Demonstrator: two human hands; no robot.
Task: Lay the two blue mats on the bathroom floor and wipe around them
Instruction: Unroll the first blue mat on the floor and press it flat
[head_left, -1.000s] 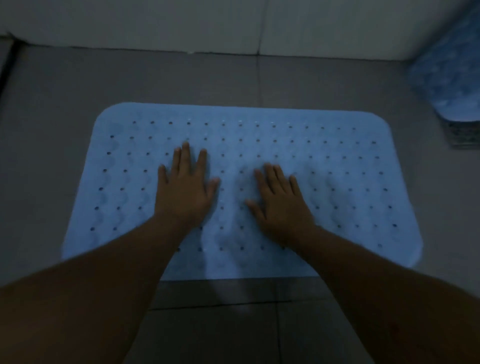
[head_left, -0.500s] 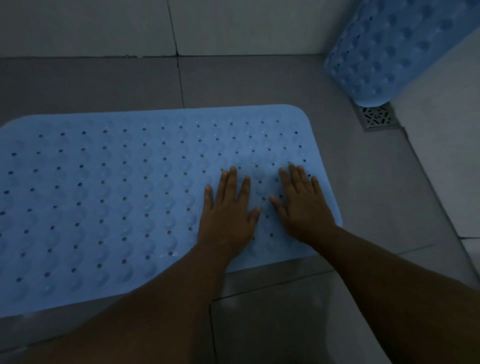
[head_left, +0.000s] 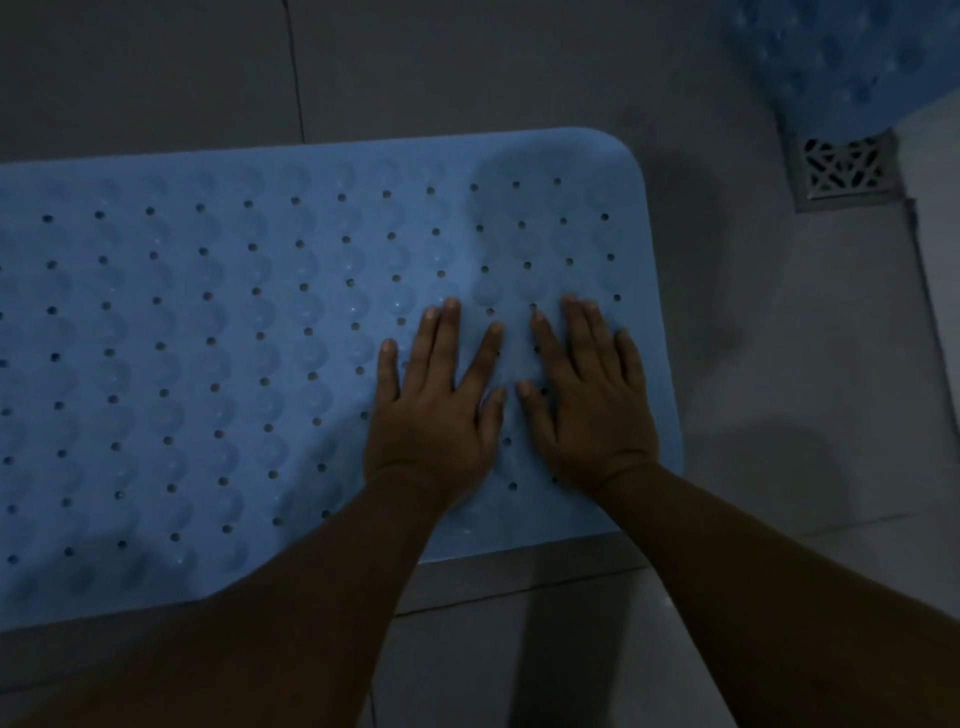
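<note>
A light blue perforated bath mat (head_left: 234, 364) lies flat on the grey tiled floor (head_left: 779, 389), its left portion running out of frame. Both hands rest palm-down on its right end, side by side, fingers straight and spread: the left hand (head_left: 434, 410) inboard, the right hand (head_left: 589, 400) nearer the mat's right edge. Thumbs nearly meet. A second blue mat (head_left: 841, 57), apparently rolled or propped though blur prevents certainty, stands in the upper right corner. A square metal floor drain (head_left: 844, 169) sits just below it, apart from the flat mat.
</note>
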